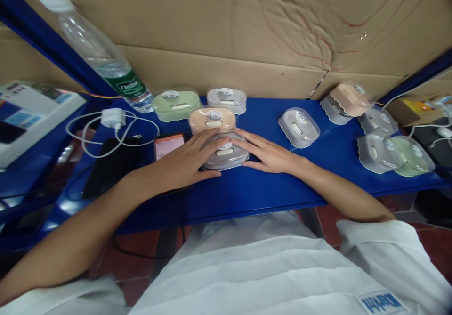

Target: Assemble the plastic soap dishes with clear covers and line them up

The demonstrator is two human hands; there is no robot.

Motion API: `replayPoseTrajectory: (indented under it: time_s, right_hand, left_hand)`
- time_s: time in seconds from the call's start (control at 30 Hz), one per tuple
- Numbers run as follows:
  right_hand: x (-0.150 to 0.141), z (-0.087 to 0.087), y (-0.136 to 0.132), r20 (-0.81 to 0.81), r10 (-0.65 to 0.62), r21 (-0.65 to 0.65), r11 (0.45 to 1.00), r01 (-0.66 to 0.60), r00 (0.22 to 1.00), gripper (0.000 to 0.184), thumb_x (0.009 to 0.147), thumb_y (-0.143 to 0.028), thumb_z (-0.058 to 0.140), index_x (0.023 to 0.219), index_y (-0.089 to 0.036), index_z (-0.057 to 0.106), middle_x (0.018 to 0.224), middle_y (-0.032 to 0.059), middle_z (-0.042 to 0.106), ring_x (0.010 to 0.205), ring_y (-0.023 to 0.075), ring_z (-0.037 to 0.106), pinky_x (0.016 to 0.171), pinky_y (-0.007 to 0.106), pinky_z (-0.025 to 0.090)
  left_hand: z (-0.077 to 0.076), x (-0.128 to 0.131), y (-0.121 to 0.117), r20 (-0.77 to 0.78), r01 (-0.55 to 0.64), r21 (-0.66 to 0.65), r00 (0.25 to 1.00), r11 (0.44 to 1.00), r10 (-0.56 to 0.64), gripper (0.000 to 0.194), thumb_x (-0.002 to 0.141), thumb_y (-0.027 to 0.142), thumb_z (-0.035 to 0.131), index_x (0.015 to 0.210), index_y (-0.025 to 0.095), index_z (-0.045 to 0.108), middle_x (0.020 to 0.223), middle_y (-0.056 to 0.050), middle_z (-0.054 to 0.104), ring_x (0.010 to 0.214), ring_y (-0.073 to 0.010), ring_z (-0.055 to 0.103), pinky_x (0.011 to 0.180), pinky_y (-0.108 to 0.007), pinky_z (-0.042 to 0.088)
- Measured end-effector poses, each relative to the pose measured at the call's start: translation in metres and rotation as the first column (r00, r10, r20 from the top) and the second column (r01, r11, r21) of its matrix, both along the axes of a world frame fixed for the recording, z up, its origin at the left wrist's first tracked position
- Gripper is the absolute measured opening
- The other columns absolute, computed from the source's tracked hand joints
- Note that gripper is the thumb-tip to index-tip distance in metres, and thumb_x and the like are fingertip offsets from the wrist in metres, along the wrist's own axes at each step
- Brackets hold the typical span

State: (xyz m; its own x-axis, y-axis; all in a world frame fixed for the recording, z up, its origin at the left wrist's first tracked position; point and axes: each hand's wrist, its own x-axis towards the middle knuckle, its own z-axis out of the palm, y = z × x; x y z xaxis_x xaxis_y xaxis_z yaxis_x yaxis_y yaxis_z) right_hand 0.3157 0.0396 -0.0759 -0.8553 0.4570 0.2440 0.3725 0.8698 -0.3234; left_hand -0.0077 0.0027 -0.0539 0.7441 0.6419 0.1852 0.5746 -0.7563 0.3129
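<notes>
A grey soap box (226, 157) with a clear lid and a round sticker lies on the blue table in front of me. My left hand (190, 157) rests over its left side, fingers stretched across the lid and thumb apart near the front edge. From the right, my right hand (266, 152) touches the same box, its straight fingers on the back of the lid and its thumb by the front right corner. Directly behind, a peach soap box (212, 117) is partly covered by my fingers. A green soap box (176, 104) and another grey soap box (226, 99) stand farther back.
One grey soap box (299, 127) lies apart to the right. Several more, including a stacked peach box (350, 99), stand at the far right. Leftward are a water bottle (106, 60), a white charger (113, 117) with its cable, and a lit phone (168, 145). Cardboard (197, 23) walls the back.
</notes>
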Motion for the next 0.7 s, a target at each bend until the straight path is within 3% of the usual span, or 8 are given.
replayPoseTrajectory:
  time_s: [0.13, 0.23, 0.4, 0.57, 0.63, 0.7]
  right_hand:
    - [-0.001, -0.002, -0.001, 0.005, -0.006, 0.030, 1.000, 0.006, 1.000, 0.074, 0.116, -0.043, 0.057, 0.181, -0.024, 0.027, 0.187, 0.0170, 0.024, 0.174, 0.0305, 0.027, 0.138, 0.057, 0.037]
    - [0.000, -0.003, 0.000, 0.022, -0.009, 0.071, 0.997, 0.008, 1.000, 0.077, 0.114, -0.049, 0.059, 0.180, -0.020, 0.030, 0.187, 0.0200, 0.025, 0.174, 0.0330, 0.026, 0.138, 0.060, 0.035]
    - [-0.001, -0.002, 0.001, 0.045, -0.045, 0.081, 0.996, 0.041, 0.998, 0.071, 0.114, -0.047, 0.059, 0.178, -0.024, 0.036, 0.186, 0.0175, 0.029, 0.172, 0.0344, 0.031, 0.137, 0.060, 0.037]
    - [0.000, 0.011, -0.002, 0.050, -0.075, 0.159, 0.985, 0.066, 0.996, 0.068, 0.111, -0.049, 0.063, 0.171, -0.021, 0.046, 0.177, 0.0200, 0.044, 0.164, 0.0358, 0.045, 0.130, 0.060, 0.045]
    - [0.003, 0.020, -0.007, 0.073, -0.133, 0.235, 0.965, 0.113, 0.988, 0.065, 0.106, -0.049, 0.070, 0.160, -0.016, 0.057, 0.165, 0.0224, 0.057, 0.160, 0.0400, 0.049, 0.128, 0.063, 0.044]
    - [0.006, 0.028, -0.014, 0.105, -0.226, 0.316, 0.931, 0.183, 0.968, 0.060, 0.099, -0.045, 0.076, 0.148, -0.012, 0.064, 0.154, 0.0243, 0.064, 0.156, 0.0449, 0.050, 0.128, 0.066, 0.042]
  left_hand:
    - [0.001, 0.001, -0.002, -0.008, -0.010, 0.013, 1.000, 1.000, 0.010, 0.080, 0.109, 0.045, 0.067, 0.176, 0.029, 0.027, 0.180, -0.021, 0.031, 0.170, -0.0434, 0.029, 0.133, -0.069, 0.040]
    - [-0.006, 0.007, -0.002, 0.007, -0.016, 0.050, 1.000, 0.999, 0.016, 0.077, 0.110, 0.044, 0.066, 0.175, 0.027, 0.030, 0.179, -0.023, 0.032, 0.171, -0.0446, 0.028, 0.132, -0.071, 0.039]
    - [-0.017, 0.012, 0.001, 0.034, -0.032, 0.097, 0.999, 0.995, 0.029, 0.075, 0.109, 0.043, 0.068, 0.173, 0.022, 0.035, 0.178, -0.026, 0.034, 0.169, -0.0460, 0.031, 0.133, -0.072, 0.036]
    - [-0.008, 0.006, 0.005, 0.042, -0.003, 0.106, 0.999, 0.994, -0.001, 0.074, 0.111, 0.058, 0.060, 0.174, 0.025, 0.037, 0.179, -0.020, 0.038, 0.167, -0.0411, 0.038, 0.132, -0.063, 0.042]
    - [0.000, 0.005, 0.005, 0.062, -0.070, 0.136, 0.996, 0.988, 0.062, 0.068, 0.112, 0.063, 0.056, 0.169, 0.026, 0.047, 0.174, -0.018, 0.048, 0.160, -0.0400, 0.049, 0.129, -0.062, 0.046]
    - [0.007, 0.004, 0.005, 0.100, -0.221, 0.211, 0.974, 0.952, 0.204, 0.057, 0.111, 0.065, 0.055, 0.152, 0.027, 0.065, 0.156, -0.016, 0.066, 0.141, -0.0397, 0.066, 0.118, -0.059, 0.055]
